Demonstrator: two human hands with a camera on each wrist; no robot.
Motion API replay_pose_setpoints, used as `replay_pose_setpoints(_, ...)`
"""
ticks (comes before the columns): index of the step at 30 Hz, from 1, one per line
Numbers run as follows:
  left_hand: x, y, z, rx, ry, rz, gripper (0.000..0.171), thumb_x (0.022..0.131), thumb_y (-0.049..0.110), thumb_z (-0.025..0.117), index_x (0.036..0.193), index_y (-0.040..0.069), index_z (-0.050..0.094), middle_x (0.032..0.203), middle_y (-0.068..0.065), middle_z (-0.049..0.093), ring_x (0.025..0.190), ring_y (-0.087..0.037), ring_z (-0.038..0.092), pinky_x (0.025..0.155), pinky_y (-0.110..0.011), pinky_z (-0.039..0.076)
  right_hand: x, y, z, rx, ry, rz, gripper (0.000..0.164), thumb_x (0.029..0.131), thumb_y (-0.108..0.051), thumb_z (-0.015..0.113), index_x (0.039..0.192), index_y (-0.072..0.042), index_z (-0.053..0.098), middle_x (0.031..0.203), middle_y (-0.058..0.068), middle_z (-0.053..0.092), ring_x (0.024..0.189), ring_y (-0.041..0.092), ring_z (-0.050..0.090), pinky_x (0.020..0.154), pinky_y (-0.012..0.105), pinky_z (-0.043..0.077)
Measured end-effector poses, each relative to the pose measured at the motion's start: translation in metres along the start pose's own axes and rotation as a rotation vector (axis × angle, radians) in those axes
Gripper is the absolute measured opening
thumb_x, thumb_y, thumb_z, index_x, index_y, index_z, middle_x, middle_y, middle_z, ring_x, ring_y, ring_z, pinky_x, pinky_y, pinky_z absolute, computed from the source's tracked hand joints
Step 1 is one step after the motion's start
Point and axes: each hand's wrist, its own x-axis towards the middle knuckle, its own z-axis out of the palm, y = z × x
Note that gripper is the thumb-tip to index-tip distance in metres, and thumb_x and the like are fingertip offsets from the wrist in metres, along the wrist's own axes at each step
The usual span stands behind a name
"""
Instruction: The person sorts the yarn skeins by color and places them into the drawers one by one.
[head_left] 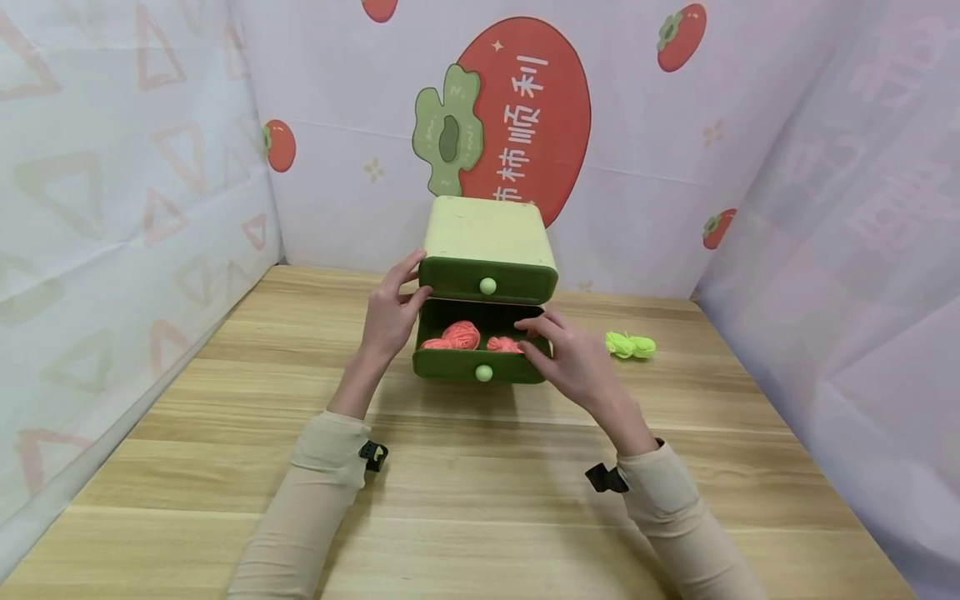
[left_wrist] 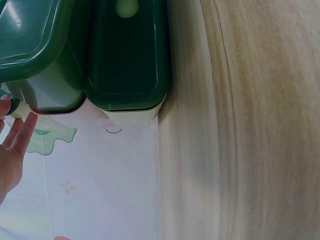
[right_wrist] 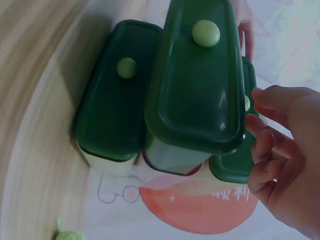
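A small cabinet (head_left: 491, 229) with a cream body and green drawers stands on the table. Its middle drawer (head_left: 442, 364) is pulled out, with coral-pink yarn bundles (head_left: 461, 335) inside. The top drawer (head_left: 457, 279) and the bottom drawer (right_wrist: 112, 110) are closed. My left hand (head_left: 390, 317) rests against the cabinet's left side, fingers mostly straight beside the top drawer. At the right end of the pulled-out drawer, my right hand (head_left: 573, 358) has loosely bent fingers over the rim, close to the yarn. Nothing shows between those fingers in the right wrist view.
A bright yellow-green yarn bundle (head_left: 630, 345) lies on the wooden table (head_left: 480, 500), right of the cabinet. Behind it hangs a white cloth (head_left: 337, 192) printed with persimmons, and pale cloth walls (head_left: 847, 250) stand along both sides.
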Motion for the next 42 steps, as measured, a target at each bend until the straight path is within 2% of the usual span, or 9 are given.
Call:
replay_pose_setpoints(7,0.000,-0.001,0.000,0.002,0.002,0.000,0.054,0.091,0.000,0.069,0.142,0.013,0.056,0.144,-0.008,0.057,0.118,-0.032,0.064,0.086,-0.046,0.062,-0.001,-0.013,0.011,-0.001,0.010,-0.104,0.018,0.088,-0.018,0.076,0.106,-0.014,0.075,0.090,0.000,0.064,0.055,0.007,0.053,0.043,0.017,0.036)
replay_pose_setpoints(11,0.001,0.000,0.000,0.001,0.000,-0.003,0.054,0.091,0.000,0.068,0.142,0.014,0.056,0.144,-0.008,0.057,0.118,-0.032,0.064,0.086,-0.046,0.062,0.001,-0.020,0.014,-0.045,0.028,-0.165,0.016,0.088,-0.018,0.076,0.104,-0.017,0.075,0.090,-0.003,0.063,0.052,0.006,0.052,0.041,0.015,0.031)
replay_pose_setpoints(16,0.001,0.000,0.000,0.010,-0.010,-0.003,0.053,0.092,0.001,0.068,0.143,0.014,0.055,0.144,-0.008,0.056,0.119,-0.031,0.063,0.086,-0.044,0.062,0.000,-0.026,0.017,-0.083,0.077,-0.219,0.013,0.087,-0.019,0.077,0.099,-0.017,0.075,0.088,-0.003,0.062,0.050,0.005,0.051,0.038,0.017,0.030)
replay_pose_setpoints(24,0.001,0.000,-0.001,0.014,-0.008,0.007,0.053,0.092,0.000,0.068,0.142,0.011,0.055,0.144,-0.010,0.056,0.119,-0.033,0.063,0.085,-0.048,0.062,-0.007,-0.029,0.028,-0.130,0.009,-0.293,0.016,0.084,-0.025,0.080,0.098,-0.019,0.075,0.083,-0.009,0.069,0.057,0.000,0.058,0.038,0.018,0.033)
replay_pose_setpoints(27,0.001,-0.001,0.000,0.012,-0.006,0.007,0.053,0.092,-0.001,0.068,0.142,0.011,0.055,0.144,-0.011,0.056,0.119,-0.034,0.063,0.085,-0.050,0.061,-0.009,-0.029,0.032,-0.150,-0.017,-0.290,0.018,0.084,-0.025,0.080,0.101,-0.021,0.074,0.077,-0.013,0.068,0.057,-0.002,0.057,0.038,0.016,0.029)
replay_pose_setpoints(31,0.000,-0.001,-0.001,0.009,-0.012,0.005,0.053,0.093,0.001,0.067,0.143,0.012,0.054,0.145,-0.010,0.055,0.120,-0.033,0.063,0.085,-0.049,0.062,-0.010,-0.027,0.036,-0.176,-0.033,-0.281,0.019,0.084,-0.022,0.080,0.102,-0.022,0.074,0.078,-0.014,0.069,0.052,0.000,0.055,0.039,0.016,0.022)
replay_pose_setpoints(33,0.000,-0.002,-0.002,0.004,-0.035,0.002,0.054,0.093,0.004,0.067,0.144,0.014,0.053,0.148,-0.008,0.053,0.122,-0.032,0.061,0.086,-0.048,0.061,-0.010,-0.026,0.038,-0.182,-0.034,-0.279,0.018,0.084,-0.021,0.079,0.102,-0.022,0.074,0.081,-0.013,0.071,0.050,0.002,0.054,0.040,0.016,0.020)
replay_pose_setpoints(36,0.000,-0.004,-0.007,-0.026,-0.107,-0.017,0.059,0.094,0.012,0.069,0.149,0.018,0.047,0.154,-0.004,0.045,0.128,-0.030,0.056,0.091,-0.050,0.060,-0.010,-0.025,0.039,-0.187,-0.041,-0.278,0.018,0.085,-0.021,0.079,0.102,-0.023,0.074,0.084,-0.012,0.072,0.048,0.002,0.053,0.040,0.016,0.019)
replay_pose_setpoints(42,-0.001,-0.007,-0.020,-0.091,-0.335,-0.111,0.080,0.093,0.032,0.071,0.158,0.034,0.024,0.165,0.006,0.019,0.144,-0.027,0.035,0.109,-0.059,0.045,-0.010,-0.024,0.039,-0.179,-0.037,-0.282,0.020,0.085,-0.019,0.078,0.104,-0.023,0.074,0.085,-0.012,0.072,0.050,0.003,0.053,0.039,0.016,0.021)
